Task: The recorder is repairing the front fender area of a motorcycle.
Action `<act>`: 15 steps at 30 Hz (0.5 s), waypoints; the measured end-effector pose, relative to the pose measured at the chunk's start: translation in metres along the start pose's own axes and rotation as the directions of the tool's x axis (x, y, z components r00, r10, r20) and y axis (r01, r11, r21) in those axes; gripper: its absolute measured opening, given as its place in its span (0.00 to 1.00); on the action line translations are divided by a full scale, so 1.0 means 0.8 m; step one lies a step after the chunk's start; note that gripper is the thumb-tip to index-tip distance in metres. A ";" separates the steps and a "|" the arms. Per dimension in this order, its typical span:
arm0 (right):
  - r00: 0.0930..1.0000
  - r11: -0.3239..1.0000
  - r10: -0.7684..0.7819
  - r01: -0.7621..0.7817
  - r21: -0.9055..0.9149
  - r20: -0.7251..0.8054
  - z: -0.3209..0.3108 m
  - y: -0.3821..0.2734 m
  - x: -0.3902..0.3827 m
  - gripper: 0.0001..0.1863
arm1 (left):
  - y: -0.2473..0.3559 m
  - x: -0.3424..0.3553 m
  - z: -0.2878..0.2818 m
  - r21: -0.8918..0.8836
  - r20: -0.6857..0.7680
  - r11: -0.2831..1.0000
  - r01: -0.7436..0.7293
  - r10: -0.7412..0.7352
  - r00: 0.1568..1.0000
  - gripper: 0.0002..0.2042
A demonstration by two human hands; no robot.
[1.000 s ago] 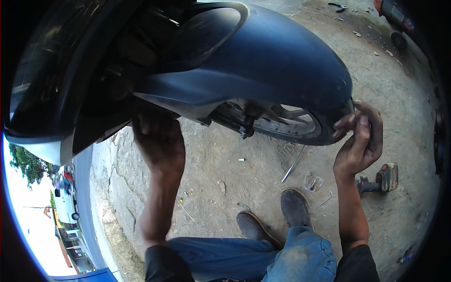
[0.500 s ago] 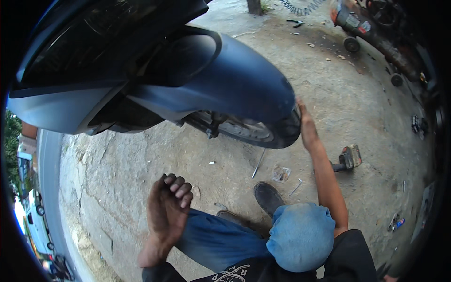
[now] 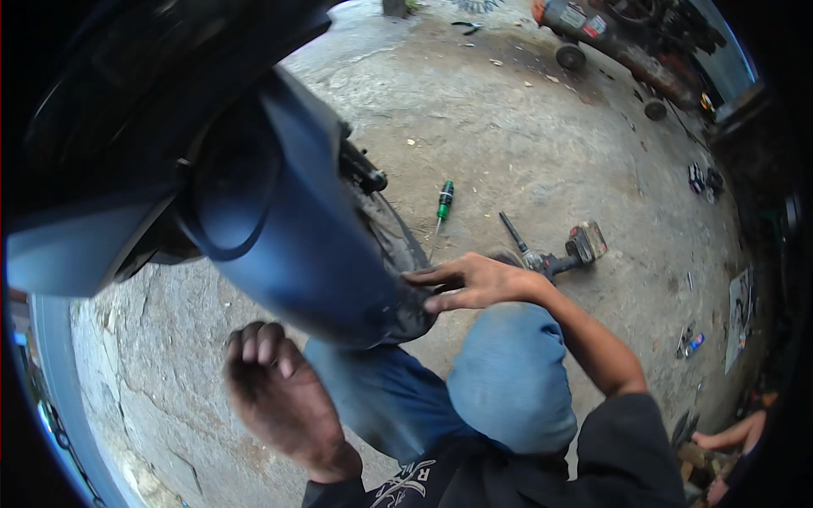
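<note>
A scooter's dark blue front mudguard point(image 3: 305, 245) points down toward me, with the tyre point(image 3: 413, 315) showing at its lower right. My right hand point(image 3: 470, 282) rests spread fingers on that tyre, beside the mudguard's tip. My left hand point(image 3: 279, 398) is raised low at the left, palm upward and fingers curled, with nothing visible in it. The dark upper bodywork point(image 3: 135, 102) fills the upper left.
A cordless power tool point(image 3: 572, 254) and green-handled screwdriver point(image 3: 445, 201) lie on concrete point(image 3: 593, 152). Rusty compressor point(image 3: 652, 63) stands top right; pliers point(image 3: 466, 27) lie near it. Another person's bare limb point(image 3: 728, 436) shows lower right. Road point(image 3: 55, 356) runs along far left.
The front wheel and mudguard have swung down toward my knees, with my right hand moving left along with them. My left hand has left the underside of the bodywork and dropped lower. The view has shifted.
</note>
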State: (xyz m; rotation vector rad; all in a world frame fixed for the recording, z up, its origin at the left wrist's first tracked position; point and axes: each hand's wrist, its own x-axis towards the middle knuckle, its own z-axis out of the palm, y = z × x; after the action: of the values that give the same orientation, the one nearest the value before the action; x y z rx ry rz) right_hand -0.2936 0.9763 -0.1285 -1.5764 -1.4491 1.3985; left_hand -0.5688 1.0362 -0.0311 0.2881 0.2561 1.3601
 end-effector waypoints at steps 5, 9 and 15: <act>0.919 0.982 0.060 0.015 -0.187 0.389 -0.023 0.004 0.042 0.38 | -0.011 -0.021 0.021 -0.073 -0.078 0.997 0.010 -0.015 0.997 0.06; 0.850 0.990 -0.051 0.111 -0.084 0.524 -0.031 0.023 0.052 0.41 | -0.036 -0.028 0.032 -0.185 -0.070 0.975 0.121 -0.136 0.988 0.07; 0.744 0.974 -0.223 0.188 0.123 0.630 -0.051 0.064 0.059 0.41 | -0.134 -0.029 0.068 0.011 -0.123 0.981 0.196 -0.193 0.973 0.09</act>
State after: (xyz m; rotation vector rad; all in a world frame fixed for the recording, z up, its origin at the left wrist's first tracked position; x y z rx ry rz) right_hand -0.2452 1.0179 -0.1777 -0.8742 -1.8776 1.9235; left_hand -0.4558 0.9906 -0.0175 0.1943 0.3915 1.1825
